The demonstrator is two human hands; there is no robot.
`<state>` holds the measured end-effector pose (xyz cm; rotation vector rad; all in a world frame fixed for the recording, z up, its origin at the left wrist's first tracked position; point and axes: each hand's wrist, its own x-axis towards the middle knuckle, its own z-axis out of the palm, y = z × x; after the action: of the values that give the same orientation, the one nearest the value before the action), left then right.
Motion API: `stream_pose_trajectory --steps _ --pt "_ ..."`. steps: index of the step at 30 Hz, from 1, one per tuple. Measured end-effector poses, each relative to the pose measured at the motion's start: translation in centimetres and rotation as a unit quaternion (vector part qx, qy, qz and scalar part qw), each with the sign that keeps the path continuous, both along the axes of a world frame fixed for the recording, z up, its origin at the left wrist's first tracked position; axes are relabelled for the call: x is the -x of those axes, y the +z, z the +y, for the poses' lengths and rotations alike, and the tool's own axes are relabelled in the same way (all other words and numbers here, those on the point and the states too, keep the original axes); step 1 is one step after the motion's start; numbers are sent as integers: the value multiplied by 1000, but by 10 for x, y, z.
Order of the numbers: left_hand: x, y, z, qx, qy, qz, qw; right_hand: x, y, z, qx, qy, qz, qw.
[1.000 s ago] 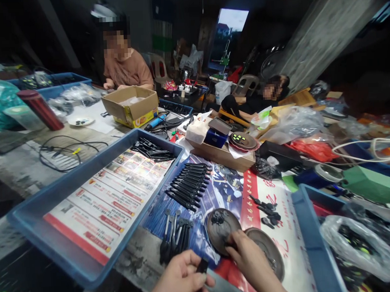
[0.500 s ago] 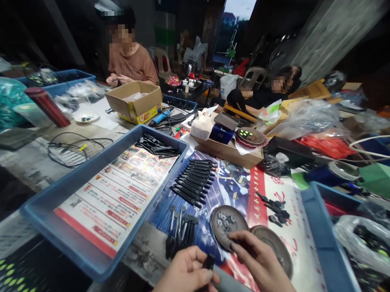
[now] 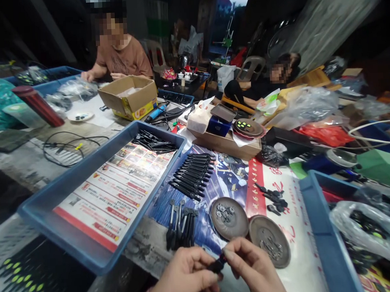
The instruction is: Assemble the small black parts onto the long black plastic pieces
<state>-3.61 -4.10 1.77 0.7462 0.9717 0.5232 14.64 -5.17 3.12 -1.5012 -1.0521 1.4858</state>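
My left hand (image 3: 187, 273) is closed around a black plastic part (image 3: 217, 265), whose lower portion is hidden by the fingers. At the end of that part, the thumb and fingertips of my right hand (image 3: 252, 264) are pinched together; whatever they hold is too small to make out. Just beyond my hands lies a brown dish (image 3: 231, 234) with small grey wheel-shaped pieces (image 3: 225, 212). A second brown dish (image 3: 255, 231) beside it has small thin metal pieces (image 3: 271, 246). To the left are a bunch of black handle-like parts (image 3: 181, 226) and a row of similar parts (image 3: 193, 174).
A blue tray (image 3: 70, 259) lined with printed paper stands at left, black parts (image 3: 152, 141) at its far end. Another blue bin (image 3: 328, 230) with bagged parts is at right. Loose black pieces (image 3: 273, 198) lie near it. Two people (image 3: 126, 58) sit beyond the table.
My right hand has come back from the wheel-piece dish to the end of the black part in my left hand. The far-left person's hand has moved outward toward the bags.
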Motion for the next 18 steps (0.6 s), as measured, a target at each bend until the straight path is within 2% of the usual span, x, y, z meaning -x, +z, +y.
stream_pose_trajectory --steps 4,7,14,18 --pt "0 -4 -4 5 -2 5 1000 4 1 -7 -14 -10 -7 1000" --pt "0 -3 -3 3 -19 -13 1000 4 -1 -10 9 -28 -1 1000" --pt "-3 11 4 -41 -55 -8 998 1 -15 -15 97 -46 136 985" --pt "-2 8 2 -44 -56 10 997 0 -18 -21 73 -20 76 994"
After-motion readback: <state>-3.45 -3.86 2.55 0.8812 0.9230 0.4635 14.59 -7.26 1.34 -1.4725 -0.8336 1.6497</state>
